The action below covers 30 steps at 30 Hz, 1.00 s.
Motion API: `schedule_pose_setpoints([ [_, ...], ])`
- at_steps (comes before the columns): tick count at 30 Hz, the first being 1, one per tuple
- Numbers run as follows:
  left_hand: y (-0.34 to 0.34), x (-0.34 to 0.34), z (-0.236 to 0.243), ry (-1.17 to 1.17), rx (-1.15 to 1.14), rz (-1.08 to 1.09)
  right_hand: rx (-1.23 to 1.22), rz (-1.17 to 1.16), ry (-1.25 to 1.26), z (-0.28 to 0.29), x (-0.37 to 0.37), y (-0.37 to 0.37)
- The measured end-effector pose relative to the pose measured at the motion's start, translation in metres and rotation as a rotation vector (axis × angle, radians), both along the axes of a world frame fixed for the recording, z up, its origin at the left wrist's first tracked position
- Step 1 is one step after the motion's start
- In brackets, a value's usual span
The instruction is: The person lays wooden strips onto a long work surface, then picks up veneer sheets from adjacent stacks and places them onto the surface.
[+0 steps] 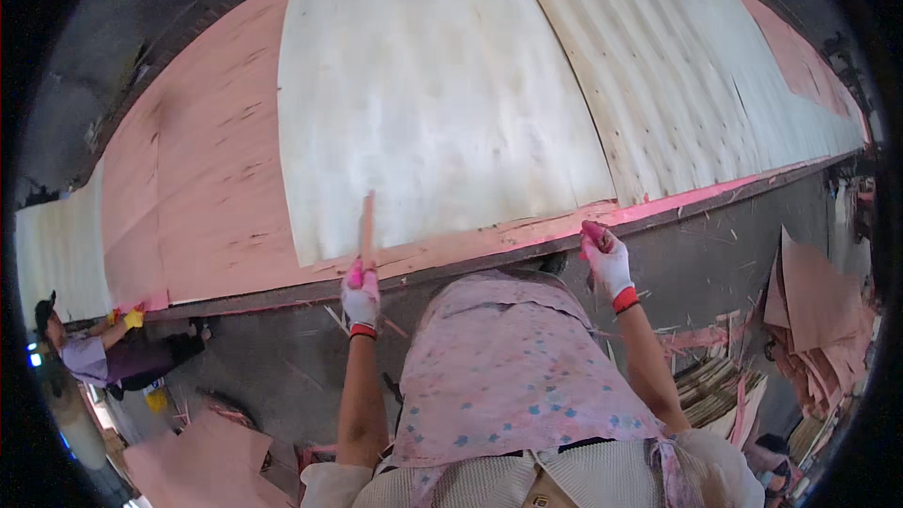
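My left hand (360, 299), in a white glove stained pink at the fingers, is closed around a narrow pinkish strip of wood veneer (368, 226). The strip points away from me over the front edge of a large pale veneer sheet (433, 94). My right hand (609, 261), gloved the same way with a red cuff, is closed just off the table edge. Whatever it may hold is too small to make out. Beneath the pale sheet lies pink veneer (212, 169), showing at the left and along the front edge.
Another pale, rippled sheet (658, 66) covers the table to the right. A co-worker (103, 348) in yellow gloves is at the table's far left. Pink veneer pieces (202, 461) lie at lower left. Stacked veneer (818, 310) and scrap strips (715, 395) lie at right.
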<state>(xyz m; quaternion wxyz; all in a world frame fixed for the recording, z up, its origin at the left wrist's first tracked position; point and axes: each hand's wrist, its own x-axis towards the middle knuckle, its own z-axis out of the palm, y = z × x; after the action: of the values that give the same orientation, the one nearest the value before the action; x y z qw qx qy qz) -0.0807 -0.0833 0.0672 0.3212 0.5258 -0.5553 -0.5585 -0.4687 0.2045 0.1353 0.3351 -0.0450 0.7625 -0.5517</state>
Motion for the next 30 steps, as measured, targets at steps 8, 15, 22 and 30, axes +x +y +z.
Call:
schedule_pose_setpoints([
  [8,0.033,-0.138,0.082,-0.073,0.121,-0.850,-0.317,0.286,-0.067,0.073,0.024,-0.088],
  [15,0.034,-0.184,0.133,-0.078,0.128,-0.926,-0.262,0.245,-0.050,0.110,-0.001,-0.094],
  [22,0.036,-0.185,0.122,0.089,0.481,-0.763,-0.353,-0.021,-0.045,0.105,-0.007,-0.031],
  [30,0.071,-0.222,0.135,0.160,0.510,-1.195,-0.400,0.045,-0.106,0.121,0.016,-0.034],
])
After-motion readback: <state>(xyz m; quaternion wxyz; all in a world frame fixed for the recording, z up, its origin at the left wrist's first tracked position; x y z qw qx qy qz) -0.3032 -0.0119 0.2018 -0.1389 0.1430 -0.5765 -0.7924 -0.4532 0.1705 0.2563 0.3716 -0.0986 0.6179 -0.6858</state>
